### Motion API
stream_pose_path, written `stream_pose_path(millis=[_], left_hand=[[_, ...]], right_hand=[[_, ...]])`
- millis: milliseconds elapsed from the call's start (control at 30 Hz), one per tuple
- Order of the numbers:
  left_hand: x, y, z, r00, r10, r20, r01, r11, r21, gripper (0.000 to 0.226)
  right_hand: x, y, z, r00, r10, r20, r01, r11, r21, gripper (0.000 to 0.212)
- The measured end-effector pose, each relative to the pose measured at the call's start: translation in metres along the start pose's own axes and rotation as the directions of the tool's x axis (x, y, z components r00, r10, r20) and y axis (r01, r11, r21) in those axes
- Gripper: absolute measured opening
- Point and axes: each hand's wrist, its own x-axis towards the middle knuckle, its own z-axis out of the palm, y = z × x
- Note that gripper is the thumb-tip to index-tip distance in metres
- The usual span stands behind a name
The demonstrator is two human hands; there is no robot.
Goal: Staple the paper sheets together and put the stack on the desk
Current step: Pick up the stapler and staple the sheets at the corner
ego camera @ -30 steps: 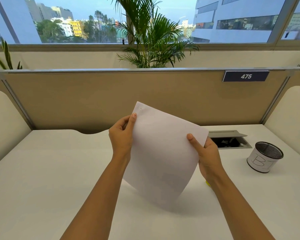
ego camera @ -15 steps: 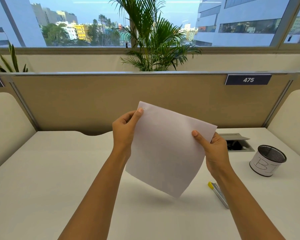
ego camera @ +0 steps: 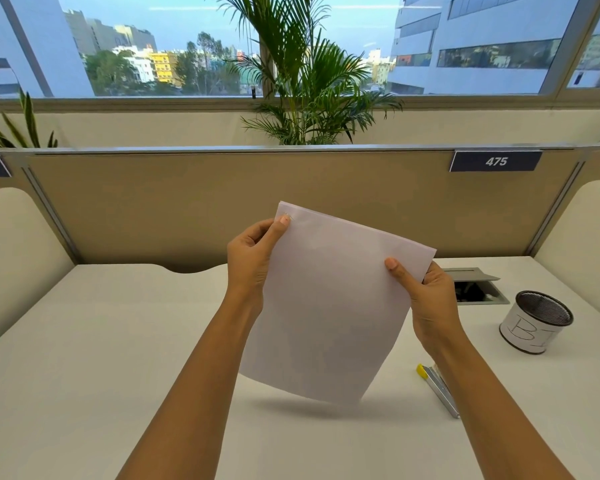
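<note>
The paper sheets (ego camera: 329, 306) are held up clear of the table (ego camera: 101, 341), tilted, with the lowest corner hanging over its middle. The upper left corner, at about eleven o'clock on the stack, is pinched by the left hand (ego camera: 253, 261), thumb on the front face, just beside a faint mark (ego camera: 287, 216) that may be a staple but is too small to be told for sure. The right edge, at about three o'clock, is gripped by the right hand (ego camera: 430, 299), thumb laid across the front and fingers (ego camera: 437, 275) curled behind. The stapler (ego camera: 437, 386) lies on the table at about four o'clock from the sheets, partly hidden by the right forearm (ego camera: 492, 393); a mesh pen cup (ego camera: 534, 323) stands further out. If the corner is judged fastened, laying down is the step in hand: the stack is best lowered flat, lower edge first, onto bare table at six o'clock, clear of the stapler, and both grips released only once the sheets are fully borne, so that no corner is creased.
</note>
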Motion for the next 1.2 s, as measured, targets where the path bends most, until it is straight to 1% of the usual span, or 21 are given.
stream_pose_path(millis=[200, 367, 467, 567, 633, 667, 733, 800, 833, 933, 1033, 1133, 1200], left_hand=[[-0.001, -0.001, -0.002, 1.000, 0.021, 0.002, -0.021, 1.000, -0.009, 0.013], [-0.001, -0.001, -0.004, 0.998, 0.047, -0.027, -0.047, 0.999, 0.021, 0.012], [0.000, 0.001, -0.005, 0.997, 0.076, -0.023, -0.075, 0.996, 0.041, 0.009], [0.001, 0.002, -0.005, 0.994, 0.112, -0.015, -0.110, 0.991, 0.074, 0.006], [0.001, 0.001, -0.005, 0.993, 0.120, -0.015, -0.118, 0.989, 0.088, 0.007], [0.000, 0.001, -0.005, 0.992, 0.121, -0.014, -0.120, 0.988, 0.095, 0.007], [0.000, 0.001, -0.003, 0.992, 0.123, -0.011, -0.121, 0.987, 0.105, 0.008], [-0.001, 0.001, -0.002, 0.993, 0.116, -0.012, -0.114, 0.987, 0.110, 0.010], [-0.001, 0.000, -0.002, 0.994, 0.110, -0.014, -0.108, 0.988, 0.112, 0.010], [-0.002, 0.000, -0.002, 0.996, 0.087, -0.016, -0.085, 0.990, 0.112, 0.010], [-0.002, -0.002, -0.004, 0.999, 0.045, -0.020, -0.043, 0.993, 0.114, 0.007], [-0.002, -0.004, -0.008, 1.000, -0.011, 0.004, 0.010, 0.993, 0.120, 0.009], [-0.001, -0.005, -0.010, 0.999, -0.041, 0.028, 0.037, 0.991, 0.128, 0.012]], right_hand=[[0.000, -0.003, 0.000, 1.000, 0.000, 0.001, 0.000, 1.000, -0.011, 0.017], [-0.003, -0.007, -0.001, 0.998, 0.021, 0.054, -0.020, 0.999, -0.028, 0.020], [-0.004, -0.013, -0.005, 0.998, -0.015, 0.068, 0.020, 0.997, -0.073, 0.015], [-0.003, -0.021, -0.006, 0.993, -0.103, 0.064, 0.113, 0.976, -0.189, 0.025], [-0.001, -0.025, -0.004, 0.978, -0.200, 0.054, 0.207, 0.935, -0.288, 0.031], [0.000, -0.027, -0.001, 0.965, -0.255, 0.057, 0.259, 0.904, -0.340, 0.030], [0.002, -0.032, 0.005, 0.928, -0.362, 0.091, 0.361, 0.807, -0.467, 0.025], [0.005, -0.034, 0.012, 0.898, -0.414, 0.149, 0.421, 0.712, -0.562, 0.021], [0.006, -0.035, 0.015, 0.896, -0.409, 0.174, 0.429, 0.694, -0.579, 0.019], [0.010, -0.035, 0.021, 0.912, -0.336, 0.234, 0.408, 0.699, -0.588, 0.014], [0.012, -0.032, 0.022, 0.929, -0.272, 0.253, 0.371, 0.692, -0.619, 0.010], [0.014, -0.031, 0.021, 0.949, -0.206, 0.238, 0.310, 0.741, -0.595, 0.007], [0.016, -0.029, 0.021, 0.963, -0.158, 0.218, 0.257, 0.783, -0.566, 0.009]])
